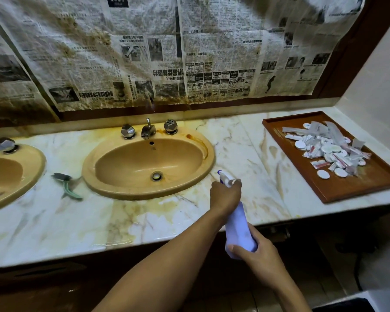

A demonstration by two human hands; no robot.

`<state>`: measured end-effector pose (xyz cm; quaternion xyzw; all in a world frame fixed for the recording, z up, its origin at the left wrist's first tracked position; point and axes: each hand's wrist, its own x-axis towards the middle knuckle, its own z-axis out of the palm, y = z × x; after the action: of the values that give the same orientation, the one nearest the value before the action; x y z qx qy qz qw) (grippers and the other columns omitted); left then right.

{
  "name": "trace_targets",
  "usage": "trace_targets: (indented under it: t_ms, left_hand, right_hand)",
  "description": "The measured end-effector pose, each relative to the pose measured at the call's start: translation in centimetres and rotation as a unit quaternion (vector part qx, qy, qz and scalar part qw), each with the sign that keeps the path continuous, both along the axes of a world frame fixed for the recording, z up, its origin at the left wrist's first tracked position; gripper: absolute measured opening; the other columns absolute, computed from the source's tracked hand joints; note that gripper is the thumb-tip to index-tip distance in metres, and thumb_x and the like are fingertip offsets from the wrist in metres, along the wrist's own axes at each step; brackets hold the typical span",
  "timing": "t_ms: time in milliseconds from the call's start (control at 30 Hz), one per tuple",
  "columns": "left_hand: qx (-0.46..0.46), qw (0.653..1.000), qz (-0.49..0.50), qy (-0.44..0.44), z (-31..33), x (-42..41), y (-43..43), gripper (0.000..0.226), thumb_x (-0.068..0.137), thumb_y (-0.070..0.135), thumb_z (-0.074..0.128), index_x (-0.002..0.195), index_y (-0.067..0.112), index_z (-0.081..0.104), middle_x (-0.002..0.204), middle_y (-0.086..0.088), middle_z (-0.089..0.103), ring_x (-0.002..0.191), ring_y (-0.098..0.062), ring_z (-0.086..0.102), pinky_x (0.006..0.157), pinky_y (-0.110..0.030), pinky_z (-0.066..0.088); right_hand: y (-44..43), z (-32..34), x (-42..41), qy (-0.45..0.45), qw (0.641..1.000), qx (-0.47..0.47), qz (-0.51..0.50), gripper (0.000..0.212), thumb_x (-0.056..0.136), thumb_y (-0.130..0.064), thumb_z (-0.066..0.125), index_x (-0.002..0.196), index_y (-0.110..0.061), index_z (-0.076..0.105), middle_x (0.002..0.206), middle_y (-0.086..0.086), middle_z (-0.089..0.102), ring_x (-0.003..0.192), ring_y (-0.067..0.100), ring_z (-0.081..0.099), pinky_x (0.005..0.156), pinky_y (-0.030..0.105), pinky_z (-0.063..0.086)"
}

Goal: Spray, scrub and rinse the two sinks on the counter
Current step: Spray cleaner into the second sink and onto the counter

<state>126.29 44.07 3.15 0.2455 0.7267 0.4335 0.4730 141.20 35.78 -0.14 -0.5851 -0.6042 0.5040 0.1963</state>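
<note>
Newspaper (144,52) covers the wall behind a stained marble tabletop (241,140).

Head view:
- Centre sink (88,170) sits mid-tabletop. Basin looks dry, with orange-brown staining along the rim near the tap (148,130).
- Second sink (38,163) is cut off at the frame edge.
- Scrub brush (67,185) lies on the tabletop between the two sinks, no hand on it.
- Spray bottle (239,224) is in the air, tilted, above the tabletop's front edge, near the centre sink. Nozzle points roughly at that sink.
- Your left hand (225,194) has its fingers curled round the bottle neck. Can't tell whether one is on the trigger.
- Your right hand (257,248) wraps fingers and thumb round the bottle base.
- Wooden tray (347,188) of toiletry sachets (329,149) sits well apart, on the side away from the nozzle.

My read: you're at the spray step, first sink.

Risks:
- Nozzle sits off to one side of the basin, so a wide fan could wet the tabletop or brush and miss the stained rim.
- Aim too high and mist hits the newspaper, which would likely soak and sag.
- Bottle hangs over the tabletop edge, so a slipped grip likely drops it to the floor.
</note>
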Motion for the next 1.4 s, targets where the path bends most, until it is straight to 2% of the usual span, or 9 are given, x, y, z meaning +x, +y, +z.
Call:
trace_targets:
  t_ms: [233, 400, 500, 667, 800, 900, 1067, 1200, 1400]
  left_hand:
    - [-0.006, 0.997, -0.033, 0.067, 0.3, 0.1, -0.3, 0.031, 0.093, 0.041, 0.051, 0.087, 0.012, 0.061, 0.092, -0.007, 0.072, 0.090, -0.026, 0.066, 0.069, -0.030, 0.045]
    - [0.017, 0.999, -0.032, 0.014, 0.3, 0.2, -0.4, 0.039, 0.095, 0.046, 0.062, 0.106, 0.009, 0.057, 0.101, -0.004, 0.064, 0.081, -0.010, 0.059, 0.062, -0.024, 0.041]
    - [0.014, 0.999, -0.041, 0.012, 0.5, -0.1, -0.3, 0.043, 0.093, 0.049, 0.062, 0.107, 0.008, 0.060, 0.102, -0.005, 0.066, 0.085, -0.014, 0.063, 0.063, -0.026, 0.042]
    - [0.001, 0.997, -0.038, 0.068, 0.5, -0.9, 0.0, 0.029, 0.093, 0.039, 0.054, 0.083, 0.012, 0.059, 0.084, -0.003, 0.064, 0.088, -0.027, 0.064, 0.071, -0.032, 0.046]
    - [0.007, 0.999, -0.039, 0.031, 0.0, -1.5, 0.4, 0.042, 0.092, 0.047, 0.059, 0.106, 0.007, 0.061, 0.098, -0.004, 0.065, 0.089, -0.020, 0.064, 0.072, -0.032, 0.047]
    - [0.004, 0.999, -0.034, 0.012, -0.1, -2.0, 1.0, 0.060, 0.081, 0.059, 0.060, 0.113, 0.008, 0.058, 0.112, -0.007, 0.064, 0.102, -0.024, 0.064, 0.083, -0.035, 0.050]
    - [0.004, 0.998, -0.053, 0.022, -1.1, -3.8, 1.8, 0.040, 0.095, 0.045, 0.058, 0.107, 0.006, 0.060, 0.092, 0.001, 0.062, 0.081, -0.011, 0.060, 0.066, -0.029, 0.043]
    - [0.000, 0.998, -0.065, 0.020, -1.2, -4.8, 2.0, 0.042, 0.092, 0.044, 0.057, 0.108, 0.006, 0.061, 0.096, -0.002, 0.065, 0.091, -0.022, 0.066, 0.071, -0.031, 0.046]
    - [0.023, 0.996, -0.079, 0.041, -1.3, -5.8, 2.7, 0.031, 0.087, 0.039, 0.056, 0.091, 0.009, 0.057, 0.080, -0.001, 0.059, 0.075, -0.022, 0.060, 0.064, -0.031, 0.044]
  right_hand:
    - [-0.7, 0.0, -0.2, -0.005, 1.000, 0.002, -0.021, 0.087, 0.080, -0.043, 0.083, 0.156, -0.031, 0.042, 0.146, -0.001, 0.060, 0.128, 0.020, 0.058, 0.102, 0.036, 0.049]
    - [-1.0, 0.2, -0.4, 0.002, 1.000, 0.008, -0.028, 0.085, 0.081, -0.040, 0.082, 0.156, -0.029, 0.043, 0.148, 0.000, 0.058, 0.128, 0.019, 0.058, 0.098, 0.033, 0.048]
    - [-1.0, 0.2, -0.8, 0.003, 0.999, 0.012, -0.031, 0.083, 0.083, -0.042, 0.080, 0.156, -0.027, 0.043, 0.146, 0.002, 0.060, 0.127, 0.021, 0.058, 0.097, 0.032, 0.048]
    - [-0.8, 0.2, -1.9, 0.001, 1.000, 0.006, -0.031, 0.088, 0.083, -0.039, 0.082, 0.158, -0.023, 0.039, 0.150, 0.005, 0.055, 0.133, 0.025, 0.054, 0.108, 0.038, 0.047]
    - [-0.8, 0.0, -2.5, 0.006, 0.999, 0.002, -0.039, 0.089, 0.081, -0.046, 0.081, 0.158, -0.028, 0.040, 0.150, 0.002, 0.056, 0.130, 0.022, 0.056, 0.101, 0.035, 0.049]
    - [-0.5, -0.2, -3.1, 0.006, 0.999, 0.006, -0.046, 0.088, 0.081, -0.046, 0.081, 0.157, -0.028, 0.041, 0.148, 0.001, 0.058, 0.128, 0.020, 0.057, 0.096, 0.031, 0.048]
    - [-0.3, 0.2, -5.0, 0.002, 0.997, 0.002, -0.071, 0.083, 0.081, -0.043, 0.082, 0.154, -0.028, 0.046, 0.141, -0.003, 0.063, 0.114, 0.010, 0.058, 0.092, 0.027, 0.046]
    - [-0.4, 0.2, -6.2, 0.018, 0.997, -0.004, -0.075, 0.075, 0.082, -0.035, 0.083, 0.149, -0.028, 0.052, 0.119, -0.020, 0.062, 0.099, -0.007, 0.057, 0.080, 0.015, 0.045]
    - [0.5, -0.2, -6.9, 0.020, 0.997, 0.003, -0.071, 0.089, 0.077, -0.044, 0.085, 0.155, -0.028, 0.046, 0.146, -0.005, 0.059, 0.125, 0.013, 0.057, 0.101, 0.031, 0.048]
